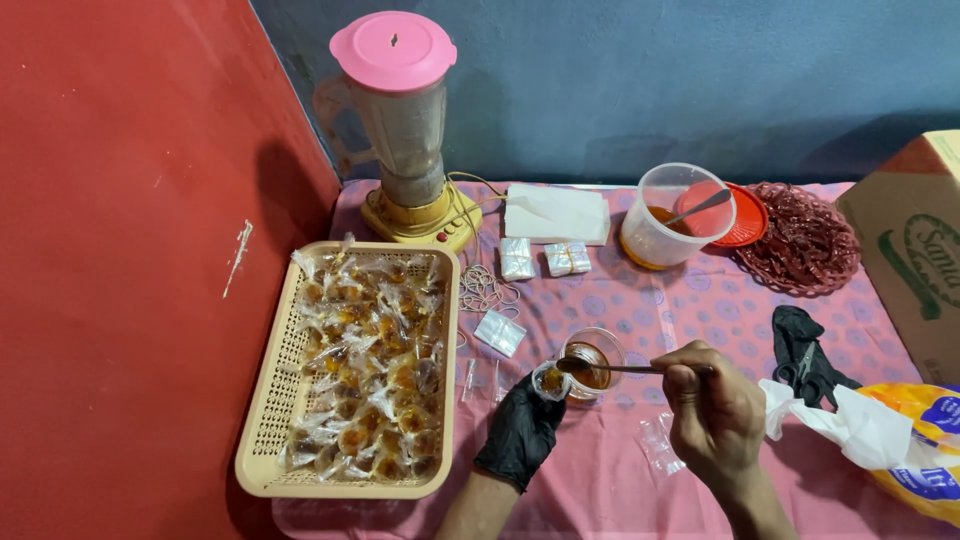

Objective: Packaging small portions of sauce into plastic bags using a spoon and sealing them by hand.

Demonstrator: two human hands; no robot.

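while the gloved left hand (pixel 520 432) pinches a small plastic bag (pixel 549 381) open beside the glass (pixel 594 357), the right hand (pixel 712 412) grips 1 spoon (pixel 600 367); i'd tip slowly, keeping the bag's mouth steady.

left hand (pixel 520 430) gloved, holds small bag (pixel 549 380) | right hand (pixel 712 410) holds spoon (pixel 610 368) over it

The cardboard box (pixel 915 240) and the yellow bag (pixel 925 450) are cut off by the right edge. The small bag (pixel 550 381) is mostly hidden by the gloved left hand (pixel 520 430). Both forearms are cropped at the bottom edge.
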